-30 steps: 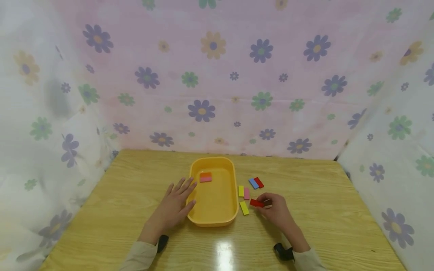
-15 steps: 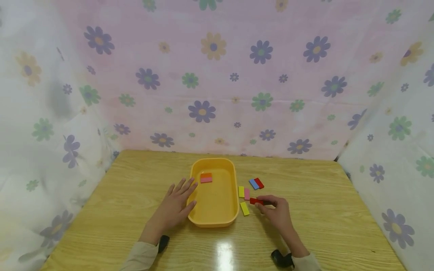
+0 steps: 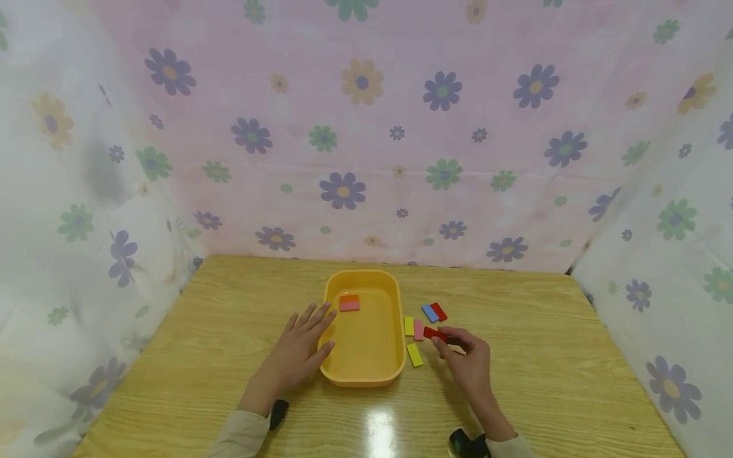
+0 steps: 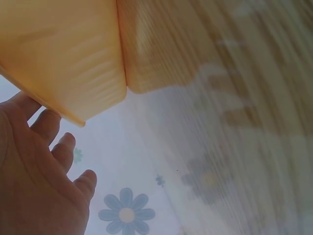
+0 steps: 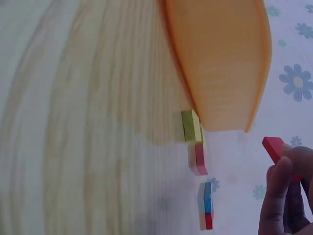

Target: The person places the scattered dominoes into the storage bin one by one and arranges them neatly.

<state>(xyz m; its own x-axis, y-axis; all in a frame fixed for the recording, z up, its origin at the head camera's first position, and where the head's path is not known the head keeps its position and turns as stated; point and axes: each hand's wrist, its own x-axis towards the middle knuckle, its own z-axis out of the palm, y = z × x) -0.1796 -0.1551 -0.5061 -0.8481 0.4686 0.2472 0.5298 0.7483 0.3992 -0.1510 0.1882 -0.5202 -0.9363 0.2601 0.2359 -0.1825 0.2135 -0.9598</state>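
Note:
My right hand [image 3: 469,366] pinches a red block [image 3: 434,334] between thumb and fingers. In the right wrist view this red block [image 5: 273,148] is held up off the table. My left hand [image 3: 298,353] lies with fingers spread over the left rim of a yellow tray [image 3: 369,350]. Inside the tray, near its far left corner, an orange block [image 3: 349,298] and a pink block [image 3: 350,306] lie side by side. Just right of the tray are a yellow block [image 3: 409,326], a pink block [image 3: 418,331] touching it, and another yellow block [image 3: 415,355] nearer me.
Farther back on the right, a blue block [image 3: 429,313] and a red block [image 3: 439,311] lie together. The wooden table [image 3: 544,356] is bordered by flowered curtains [image 3: 395,146] at the back and both sides.
My right hand has raised the red block slightly, shifting it a little up in the head view. My left hand stays on the tray, and the other blocks keep their places.

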